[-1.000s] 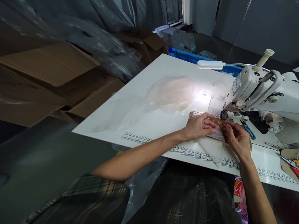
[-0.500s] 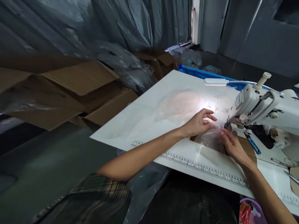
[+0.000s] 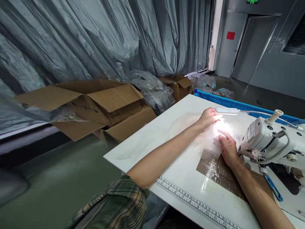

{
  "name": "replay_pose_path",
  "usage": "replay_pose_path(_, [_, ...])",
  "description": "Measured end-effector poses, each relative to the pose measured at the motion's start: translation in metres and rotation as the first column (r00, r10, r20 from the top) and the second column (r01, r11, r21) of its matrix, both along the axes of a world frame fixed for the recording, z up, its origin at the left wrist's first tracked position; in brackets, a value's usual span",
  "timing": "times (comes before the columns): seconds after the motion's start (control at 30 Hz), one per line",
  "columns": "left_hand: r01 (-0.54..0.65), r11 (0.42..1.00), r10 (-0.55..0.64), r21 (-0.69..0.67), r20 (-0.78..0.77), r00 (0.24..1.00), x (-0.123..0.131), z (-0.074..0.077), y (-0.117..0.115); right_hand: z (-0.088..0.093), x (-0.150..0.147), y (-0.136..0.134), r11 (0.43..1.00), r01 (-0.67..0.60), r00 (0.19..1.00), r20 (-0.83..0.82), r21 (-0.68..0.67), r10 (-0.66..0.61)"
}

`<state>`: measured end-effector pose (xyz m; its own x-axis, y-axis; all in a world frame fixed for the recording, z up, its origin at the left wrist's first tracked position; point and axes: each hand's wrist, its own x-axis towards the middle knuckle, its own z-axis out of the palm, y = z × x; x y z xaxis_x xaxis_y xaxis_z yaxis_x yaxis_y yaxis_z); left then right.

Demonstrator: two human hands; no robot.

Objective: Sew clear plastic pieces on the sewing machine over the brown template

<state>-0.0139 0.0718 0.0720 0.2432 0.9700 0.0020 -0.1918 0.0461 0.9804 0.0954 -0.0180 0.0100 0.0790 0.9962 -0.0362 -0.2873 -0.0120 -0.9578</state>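
Under the bright lamp, my left hand is held over the white table with thumb and fingers pressed together. Glare hides what its fingertips hold. My right hand is lower and to the right, beside the sewing machine, with its fingers stretched and the thumb apart. Clear plastic film lies partly beneath and beside my right hand, shiny and creased. Below it a brown board rests on the table. The white lamp head is just right of my left fingertips.
Ruler markings run along the front edge of the white table. A blue cutter lies by the machine base. Open cardboard boxes and plastic bags stand left, before a grey curtain. Blue cloth borders the table's far side.
Both hands have moved away from the machine's needle area, the left hand farther toward the lamp. The right hand's fingers have opened. More brown board shows, and the view has tilted up.
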Motion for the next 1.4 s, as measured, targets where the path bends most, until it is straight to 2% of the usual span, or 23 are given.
replay_pose_path(0.13, [0.027, 0.997, -0.026, -0.067, 0.021, 0.999, -0.009, 0.012, -0.004, 0.003, -0.001, 0.008, 1.0, -0.004, 0.998, -0.06, 0.015, 0.005])
replay_pose_path(0.33, [0.114, 0.991, -0.11, -0.065, 0.054, 0.992, -0.019, 0.021, -0.01, 0.007, -0.001, 0.008, 0.998, -0.058, 0.995, -0.085, -0.01, 0.056])
replay_pose_path(0.6, [0.156, 0.988, -0.155, -0.022, 0.031, 0.987, -0.024, 0.019, -0.011, 0.008, -0.003, 0.007, 0.998, -0.045, 0.99, -0.137, -0.049, 0.038])
replay_pose_path(0.9, [0.184, 0.983, -0.184, 0.009, 0.002, 0.983, -0.025, 0.005, 0.003, 0.005, -0.003, 0.006, 0.998, -0.056, 0.985, -0.166, -0.029, 0.05])
replay_pose_path(1.23, [0.185, 0.982, -0.185, 0.023, -0.033, 0.982, -0.027, 0.013, -0.006, 0.007, -0.002, 0.005, 0.997, -0.06, 0.975, -0.216, -0.046, 0.048])
replay_pose_path(1.4, [0.21, 0.978, -0.21, 0.002, -0.029, 0.977, -0.027, 0.012, -0.003, 0.006, -0.002, 0.005, 0.997, -0.063, 0.975, -0.217, -0.042, 0.052])
